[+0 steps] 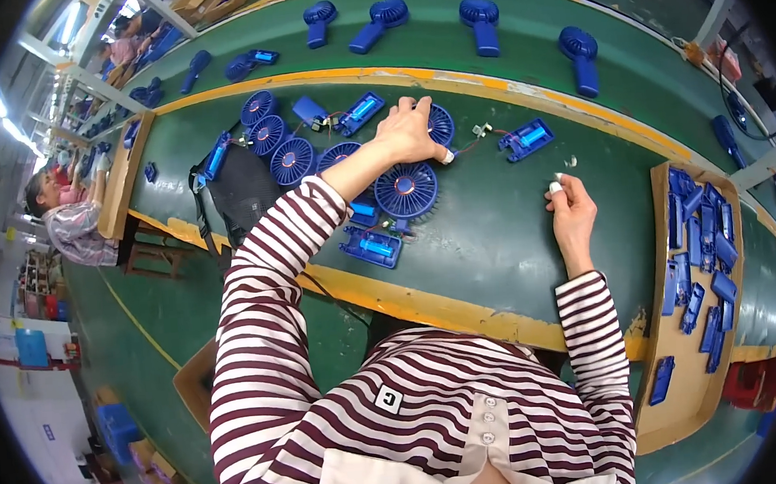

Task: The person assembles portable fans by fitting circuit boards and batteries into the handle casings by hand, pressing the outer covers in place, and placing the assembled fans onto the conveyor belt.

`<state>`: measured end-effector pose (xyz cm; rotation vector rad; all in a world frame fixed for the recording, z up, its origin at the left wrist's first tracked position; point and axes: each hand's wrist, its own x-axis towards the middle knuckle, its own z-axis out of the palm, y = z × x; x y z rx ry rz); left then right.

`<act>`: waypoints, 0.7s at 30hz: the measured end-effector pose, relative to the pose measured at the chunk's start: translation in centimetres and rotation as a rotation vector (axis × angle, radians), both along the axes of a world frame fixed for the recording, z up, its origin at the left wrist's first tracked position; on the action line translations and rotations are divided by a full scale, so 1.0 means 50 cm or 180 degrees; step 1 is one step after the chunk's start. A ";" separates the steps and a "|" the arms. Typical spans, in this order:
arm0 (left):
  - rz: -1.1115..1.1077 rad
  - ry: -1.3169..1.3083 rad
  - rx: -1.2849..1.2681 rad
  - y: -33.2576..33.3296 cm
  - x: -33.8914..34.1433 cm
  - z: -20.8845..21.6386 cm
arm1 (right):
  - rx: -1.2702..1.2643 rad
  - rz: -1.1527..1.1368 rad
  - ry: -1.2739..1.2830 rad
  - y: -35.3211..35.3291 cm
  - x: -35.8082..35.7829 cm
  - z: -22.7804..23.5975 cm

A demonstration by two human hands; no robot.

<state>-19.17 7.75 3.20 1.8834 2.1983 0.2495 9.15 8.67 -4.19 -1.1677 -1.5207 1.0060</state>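
Note:
My left hand (410,134) reaches over a blue round fan head (440,125), its fingers curled over the far side and its thumb at the near edge. Thin wires run from that fan head to a blue handle shell (527,140) with a bright blue battery in it. Just nearer lies another fan head (406,191), face up. My right hand (573,215) is held over the table at the right, thumb and finger drawn together with white coverings on their tips. Anything between them is too small to tell. A small clear scrap (572,162) lies just beyond it.
More wired fan heads (293,161) and handle shells (372,247) crowd the left, beside a black bag (243,198). A cardboard tray (673,393) of blue shells stands at right. Beyond the yellow edge, assembled handheld fans (482,27) lie on a green belt (433,45). Another person (81,223) sits far left.

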 end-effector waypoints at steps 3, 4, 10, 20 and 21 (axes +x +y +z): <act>-0.0097 0.0201 -0.0112 0.025 -0.005 0.009 | 0.0042 -0.0082 -0.0010 0.009 0.000 -0.015; -0.0028 0.0177 -0.0141 0.033 -0.012 0.009 | 0.0139 -0.0104 0.0127 0.015 -0.004 -0.026; 0.0541 -0.2575 -0.0414 0.021 0.009 0.078 | 0.0192 -0.0093 -0.0214 -0.026 -0.012 0.015; 0.0392 -0.6628 -0.1659 -0.183 0.249 0.021 | 0.1820 0.0478 -0.1036 -0.198 0.015 0.098; 0.0452 -0.6824 -0.1704 -0.192 0.271 0.012 | 0.1839 0.0452 -0.1145 -0.202 0.032 0.091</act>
